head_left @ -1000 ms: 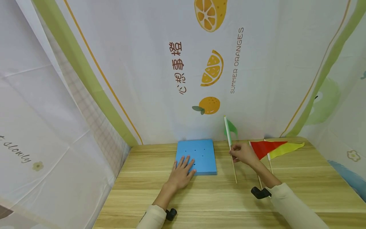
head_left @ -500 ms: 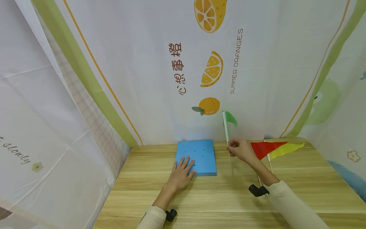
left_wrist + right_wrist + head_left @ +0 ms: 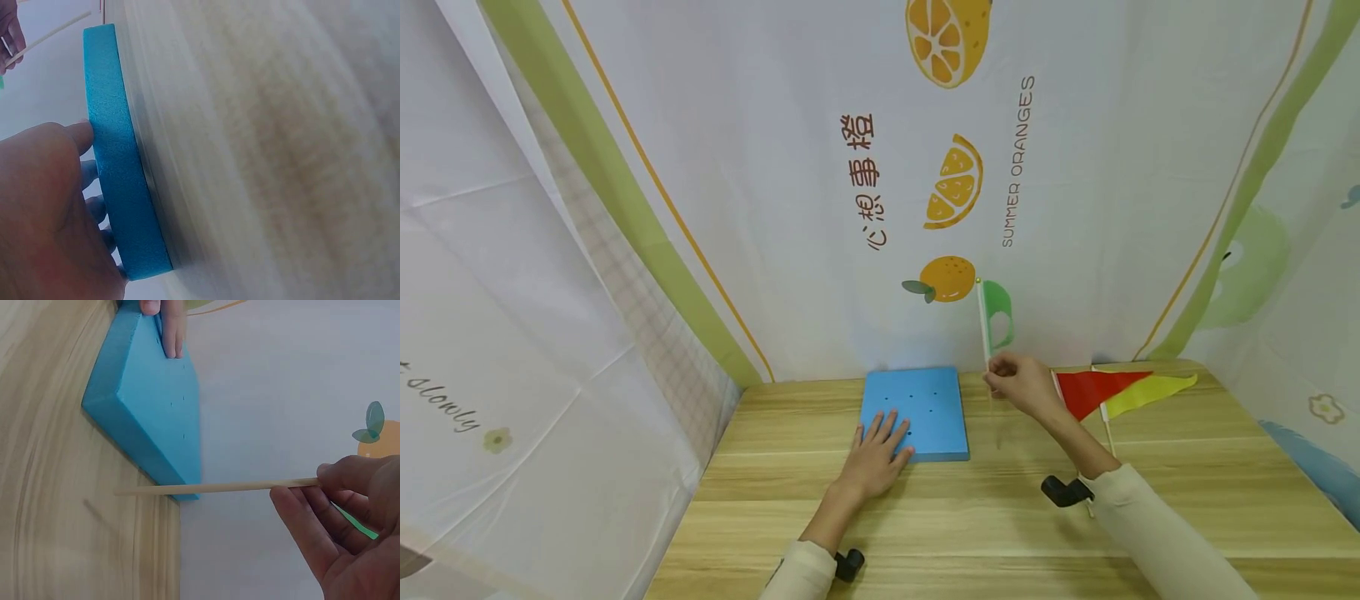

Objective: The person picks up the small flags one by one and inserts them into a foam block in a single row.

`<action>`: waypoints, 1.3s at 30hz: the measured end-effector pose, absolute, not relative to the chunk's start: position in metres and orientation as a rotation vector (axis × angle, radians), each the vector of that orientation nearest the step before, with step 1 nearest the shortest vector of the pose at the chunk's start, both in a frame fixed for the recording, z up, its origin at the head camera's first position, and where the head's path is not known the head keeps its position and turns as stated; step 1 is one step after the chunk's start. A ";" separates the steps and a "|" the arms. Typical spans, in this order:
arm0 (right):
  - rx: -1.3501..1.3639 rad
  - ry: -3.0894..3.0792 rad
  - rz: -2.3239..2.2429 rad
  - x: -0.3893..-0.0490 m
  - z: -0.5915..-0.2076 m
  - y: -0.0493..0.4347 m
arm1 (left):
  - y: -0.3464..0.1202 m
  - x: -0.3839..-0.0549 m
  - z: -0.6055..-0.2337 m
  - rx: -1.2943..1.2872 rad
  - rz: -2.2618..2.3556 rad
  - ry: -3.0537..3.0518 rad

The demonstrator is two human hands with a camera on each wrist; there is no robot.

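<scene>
A blue foam block [image 3: 916, 410] with several small holes lies on the wooden table [image 3: 970, 525]. My left hand [image 3: 878, 454] rests flat on its near left corner, fingers straight; the left wrist view shows that hand [image 3: 44, 212] against the block's edge [image 3: 119, 181]. My right hand [image 3: 1022, 385] pinches the stick of a small green flag [image 3: 997, 312] and holds it upright just right of the block. In the right wrist view the stick [image 3: 215, 486] hangs in the air, its tip clear of the table, in front of the block [image 3: 153, 400].
A red flag [image 3: 1093, 387] and a yellow flag [image 3: 1150, 390] lie on the table to the right of my right hand. Printed cloth walls close in the table at the back and both sides.
My right hand has lifted the green flag off the table, tipped it upright and moved it left toward the block. The left hand has not moved.
</scene>
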State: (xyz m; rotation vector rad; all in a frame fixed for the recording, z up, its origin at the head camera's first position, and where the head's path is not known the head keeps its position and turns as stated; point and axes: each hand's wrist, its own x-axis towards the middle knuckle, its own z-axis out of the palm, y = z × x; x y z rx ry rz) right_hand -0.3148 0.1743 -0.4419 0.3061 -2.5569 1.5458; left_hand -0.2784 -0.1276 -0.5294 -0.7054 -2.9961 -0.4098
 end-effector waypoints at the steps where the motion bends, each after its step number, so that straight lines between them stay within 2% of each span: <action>1: 0.298 -2.561 1.534 -0.315 -0.441 0.173 | -0.128 -0.278 -0.529 -0.706 -0.413 -2.994; 39: 0.395 -2.403 1.558 -0.341 -0.423 0.124 | -0.128 -0.278 -0.529 -0.703 -0.396 -2.990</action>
